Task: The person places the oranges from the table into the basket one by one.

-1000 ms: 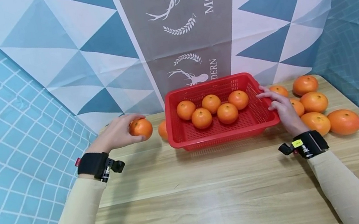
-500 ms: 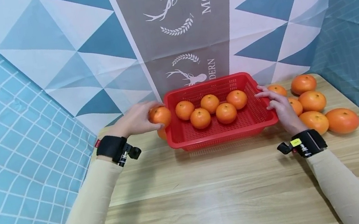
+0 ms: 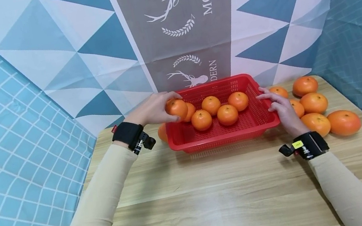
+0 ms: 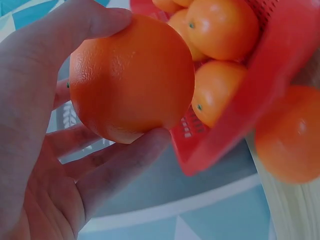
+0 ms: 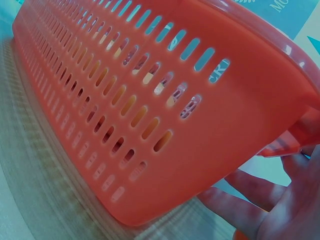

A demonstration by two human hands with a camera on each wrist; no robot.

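My left hand (image 3: 153, 109) holds an orange (image 3: 176, 109) over the left end of a red plastic basket (image 3: 222, 138). In the left wrist view the thumb and fingers curl round this orange (image 4: 132, 80), just outside the basket's rim in that view. Inside the basket sit several oranges (image 3: 227, 114), one partly covered by the held fruit. My right hand (image 3: 285, 111) holds the basket's right end, fingers over the rim. The right wrist view shows fingers (image 5: 235, 207) against the slotted basket's end (image 5: 225, 125).
Another orange (image 3: 162, 133) lies on the wooden table (image 3: 216, 195) just left of the basket. Several more oranges (image 3: 314, 103) are grouped right of the right hand. A patterned cloth wall (image 3: 188, 27) rises close behind the basket.
My left hand has carried the orange rightward, from the table's left side to over the basket's left end. The right hand stays at the basket's right rim.
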